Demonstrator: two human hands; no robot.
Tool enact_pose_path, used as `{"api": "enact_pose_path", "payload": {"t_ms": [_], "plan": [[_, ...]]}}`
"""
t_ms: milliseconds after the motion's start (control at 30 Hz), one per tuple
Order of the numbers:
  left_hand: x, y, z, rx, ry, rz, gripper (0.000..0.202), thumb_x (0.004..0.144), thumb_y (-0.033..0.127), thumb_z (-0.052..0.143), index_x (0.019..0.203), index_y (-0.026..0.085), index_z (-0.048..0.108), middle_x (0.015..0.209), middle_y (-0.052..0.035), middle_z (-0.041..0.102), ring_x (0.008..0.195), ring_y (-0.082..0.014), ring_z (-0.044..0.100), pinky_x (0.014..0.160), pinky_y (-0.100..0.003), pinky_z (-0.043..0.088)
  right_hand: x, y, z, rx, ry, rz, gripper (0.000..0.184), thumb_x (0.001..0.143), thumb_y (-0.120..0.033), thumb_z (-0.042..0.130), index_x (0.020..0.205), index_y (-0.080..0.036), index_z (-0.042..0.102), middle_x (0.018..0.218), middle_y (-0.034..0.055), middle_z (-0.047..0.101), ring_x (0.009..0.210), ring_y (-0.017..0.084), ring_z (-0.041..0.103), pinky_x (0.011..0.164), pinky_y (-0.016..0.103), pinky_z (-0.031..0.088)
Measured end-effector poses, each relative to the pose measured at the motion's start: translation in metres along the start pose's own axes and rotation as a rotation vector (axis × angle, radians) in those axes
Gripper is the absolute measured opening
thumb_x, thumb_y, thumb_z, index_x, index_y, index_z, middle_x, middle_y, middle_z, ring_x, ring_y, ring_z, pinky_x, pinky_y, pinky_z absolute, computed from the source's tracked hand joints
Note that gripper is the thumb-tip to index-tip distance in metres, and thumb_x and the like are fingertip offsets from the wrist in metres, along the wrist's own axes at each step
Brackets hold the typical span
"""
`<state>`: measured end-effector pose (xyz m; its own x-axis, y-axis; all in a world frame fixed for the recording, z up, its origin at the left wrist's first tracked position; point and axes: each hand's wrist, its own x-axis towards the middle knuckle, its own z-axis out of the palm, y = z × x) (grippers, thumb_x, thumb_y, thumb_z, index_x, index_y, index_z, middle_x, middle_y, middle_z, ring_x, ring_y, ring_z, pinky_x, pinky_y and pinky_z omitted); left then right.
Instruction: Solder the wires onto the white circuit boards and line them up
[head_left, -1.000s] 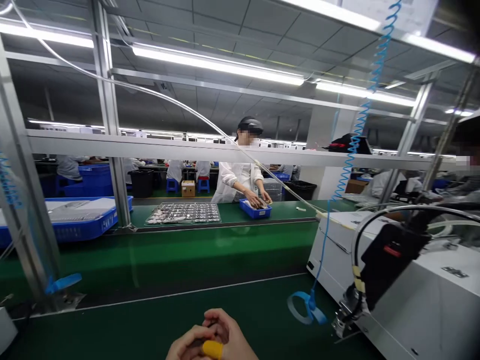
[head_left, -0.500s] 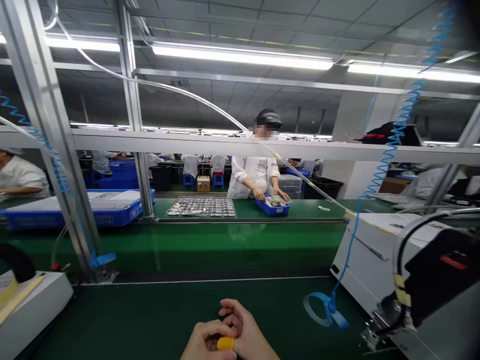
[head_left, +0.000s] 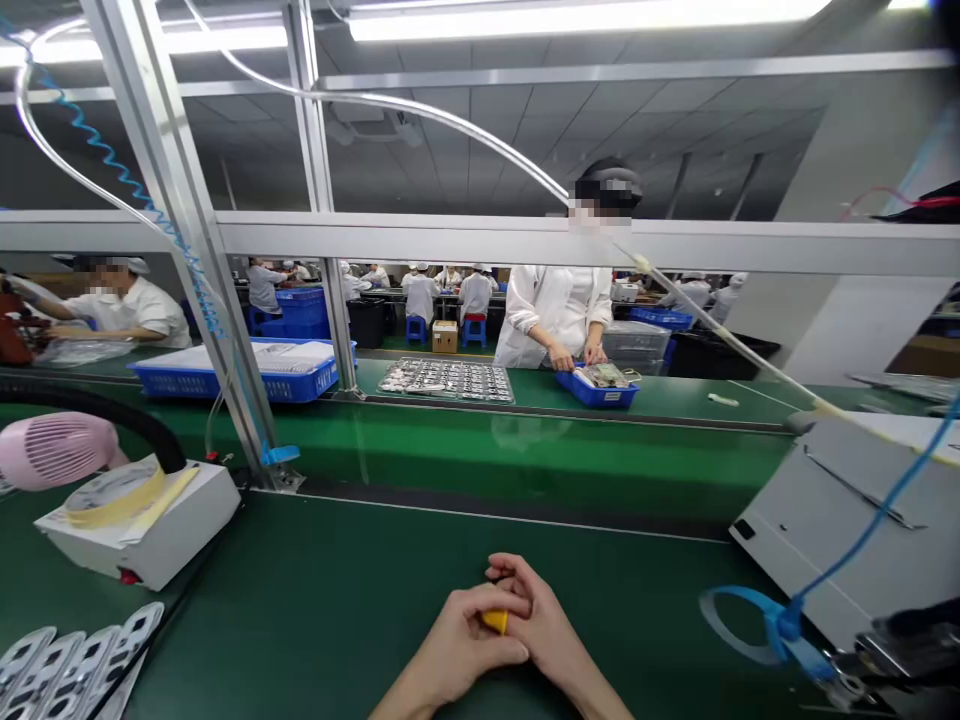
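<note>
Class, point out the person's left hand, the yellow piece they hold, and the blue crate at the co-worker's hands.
Left hand (head_left: 466, 640): head view, back of the hand.
Yellow piece (head_left: 494, 622): head view, its visible middle.
Blue crate (head_left: 596, 395): head view, front wall.

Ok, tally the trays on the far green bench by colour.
Blue: 2 (a wide blue crate, a small blue tray)
Clear: 1 (a clear tray of metal parts)
Total: 3
</note>
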<state>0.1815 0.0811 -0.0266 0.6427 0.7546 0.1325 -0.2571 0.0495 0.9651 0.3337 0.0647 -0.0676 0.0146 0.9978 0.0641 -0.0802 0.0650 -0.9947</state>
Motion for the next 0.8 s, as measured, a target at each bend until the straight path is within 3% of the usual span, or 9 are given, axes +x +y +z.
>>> {"api": "enact_pose_path", "payload": {"t_ms": [133, 267, 500, 667, 800], "plan": [[0.003, -0.009, 0.008, -0.009, 0.072, -0.071, 0.022, 0.053, 0.018, 0.086, 0.074, 0.016, 0.079, 0.077, -0.0038, 0.067, 0.059, -0.0131, 0.060, 0.061, -0.026, 0.050, -0.003, -0.002, 0.005, -0.073, 0.001, 0.017, 0.042, 0.057, -0.023, 0.078, 0.093, -0.017, 0.056, 0.077, -0.0013, 0.054, 0.066, 0.010, 0.050, 0.060, 0.023, 0.041], [0.003, -0.010, 0.001, -0.134, 0.063, -0.095, 0.028, 0.049, 0.017, 0.088, 0.075, 0.015, 0.078, 0.080, -0.0043, 0.070, 0.056, -0.0116, 0.061, 0.058, -0.024, 0.051, -0.004, -0.011, 0.006, -0.055, -0.082, 0.112, 0.027, 0.062, -0.020, 0.071, 0.083, -0.017, 0.053, 0.060, -0.0065, 0.048, 0.052, 0.006, 0.042, 0.048, 0.019, 0.034], [0.004, -0.007, -0.007, -0.135, 0.066, -0.091, 0.030, 0.057, 0.023, 0.088, 0.082, 0.012, 0.075, 0.076, -0.0052, 0.070, 0.061, -0.0136, 0.065, 0.062, -0.025, 0.052, -0.009, -0.026, 0.005, 0.066, -0.202, 0.108, 0.034, 0.078, -0.043, 0.068, 0.092, -0.018, 0.050, 0.068, -0.0045, 0.050, 0.058, 0.008, 0.050, 0.051, 0.019, 0.032], [0.002, -0.005, -0.006, -0.071, 0.069, -0.038, 0.027, 0.062, 0.025, 0.085, 0.082, 0.013, 0.073, 0.088, -0.0051, 0.067, 0.061, -0.0084, 0.060, 0.062, -0.022, 0.049, -0.014, -0.032, 0.005, 0.106, -0.237, 0.079, 0.037, 0.080, -0.046, 0.067, 0.098, -0.019, 0.050, 0.078, -0.0026, 0.050, 0.068, 0.009, 0.050, 0.061, 0.022, 0.035], [0.001, -0.003, -0.005, 0.003, 0.099, -0.048, 0.028, 0.064, 0.027, 0.084, 0.084, 0.012, 0.071, 0.081, -0.0032, 0.066, 0.058, -0.0064, 0.055, 0.059, -0.019, 0.045, -0.015, -0.032, 0.004, 0.116, -0.240, 0.083, 0.038, 0.081, -0.048, 0.066, 0.102, -0.020, 0.049, 0.082, -0.0019, 0.049, 0.070, 0.008, 0.046, 0.063, 0.022, 0.035]]}}
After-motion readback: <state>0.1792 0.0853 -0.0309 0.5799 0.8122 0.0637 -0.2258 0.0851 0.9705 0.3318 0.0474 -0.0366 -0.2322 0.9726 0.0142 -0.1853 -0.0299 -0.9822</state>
